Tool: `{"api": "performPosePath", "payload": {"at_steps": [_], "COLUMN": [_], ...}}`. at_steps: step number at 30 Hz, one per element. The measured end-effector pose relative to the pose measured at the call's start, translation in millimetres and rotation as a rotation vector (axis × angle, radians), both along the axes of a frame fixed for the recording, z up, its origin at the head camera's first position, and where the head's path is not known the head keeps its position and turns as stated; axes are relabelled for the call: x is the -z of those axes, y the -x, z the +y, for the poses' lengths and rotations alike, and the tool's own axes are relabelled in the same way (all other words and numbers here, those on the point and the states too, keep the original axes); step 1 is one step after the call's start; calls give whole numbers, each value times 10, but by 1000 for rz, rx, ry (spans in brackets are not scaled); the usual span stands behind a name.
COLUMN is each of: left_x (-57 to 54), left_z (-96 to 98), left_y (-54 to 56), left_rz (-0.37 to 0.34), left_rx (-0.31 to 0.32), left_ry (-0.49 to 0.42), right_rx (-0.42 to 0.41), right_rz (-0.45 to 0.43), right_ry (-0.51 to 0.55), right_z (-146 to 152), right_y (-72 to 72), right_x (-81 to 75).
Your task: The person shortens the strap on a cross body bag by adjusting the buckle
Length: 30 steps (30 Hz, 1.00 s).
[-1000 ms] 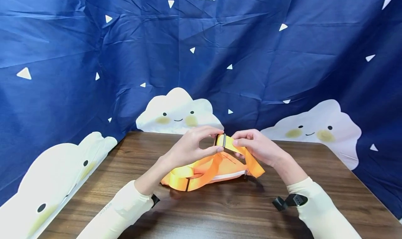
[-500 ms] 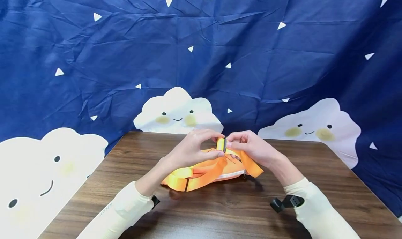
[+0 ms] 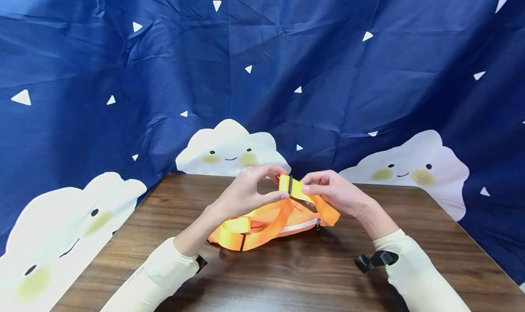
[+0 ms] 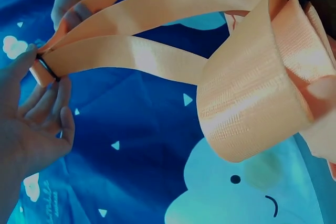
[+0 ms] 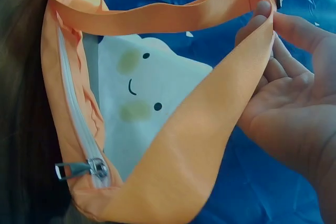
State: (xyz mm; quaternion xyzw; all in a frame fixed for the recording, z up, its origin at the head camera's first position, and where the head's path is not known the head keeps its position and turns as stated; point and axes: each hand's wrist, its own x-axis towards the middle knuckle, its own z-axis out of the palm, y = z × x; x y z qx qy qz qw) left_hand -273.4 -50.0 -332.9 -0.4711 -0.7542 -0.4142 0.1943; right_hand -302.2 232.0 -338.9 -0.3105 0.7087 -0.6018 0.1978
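Observation:
An orange waist bag (image 3: 301, 216) with a white zipper (image 5: 79, 103) lies on the table, its orange strap (image 3: 262, 237) looping up in front of it. A black slider buckle (image 3: 290, 184) sits on the raised part of the strap. My left hand (image 3: 242, 191) pinches the strap fold at the slider between thumb and fingertips, as the left wrist view also shows. Just right of the slider, my right hand (image 3: 338, 193) pinches the strap between thumb and index finger. A metal zipper pull (image 5: 79, 168) hangs at the bag's end. A second black band (image 3: 243, 242) crosses the lower strap loop.
The brown wooden table (image 3: 262, 280) spreads around the bag on all sides. Behind it hangs a dark blue cloth (image 3: 320, 52) printed with white clouds and triangles. Both forearms wear cream sleeves with black wrist straps.
My right hand first moved in to the slider, then drew back slightly to the right. A fold of strap now shows left of the slider. The bag has barely moved.

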Motion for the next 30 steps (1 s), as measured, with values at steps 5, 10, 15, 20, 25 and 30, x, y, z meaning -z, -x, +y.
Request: {"api": "performPosePath", "payload": {"at_steps": [5,10,15,20,25,30], "left_x": [26,60,81,43,20,36], "left_z": [13,42,42,16,-19,-4], "left_y": [19,40,57,68,66,69], "left_rz": [-3,5,-19,4,-2,-11], "left_rx": [16,66,86,67,42,35], "left_ry": [-8,34,71,63,37,26], "right_rx": [-28,-52,-44,-79,-92,-74], "right_rz": [2,9,-6,-43,-60,-33], "right_ry": [71,105,95,94,58,58], "right_z": [-78,-155,-161,-78,-2,-40], "right_y": [-6,-35,-42,23,85,73], "right_x": [39,52,50,57,84,92]}}
